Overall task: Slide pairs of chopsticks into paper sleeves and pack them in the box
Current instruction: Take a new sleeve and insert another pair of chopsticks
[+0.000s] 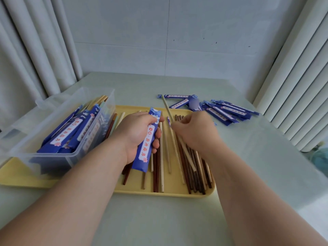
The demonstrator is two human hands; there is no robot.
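Observation:
My left hand (137,134) grips a blue paper sleeve (146,144) with a white label, held lengthwise over the yellow tray (177,191). My right hand (193,132) pinches a light wooden chopstick (166,107) whose far end points up and away past the tray's back edge. Loose dark brown and pale chopsticks (191,167) lie across the tray below both hands. The clear plastic box (53,132) stands on the tray's left end, holding several sleeved pairs.
A pile of empty blue sleeves (225,110) lies on the pale green table beyond the tray at the right. Curtains hang at both sides, a white wall at the back. A teal object (319,155) sits at the table's right edge.

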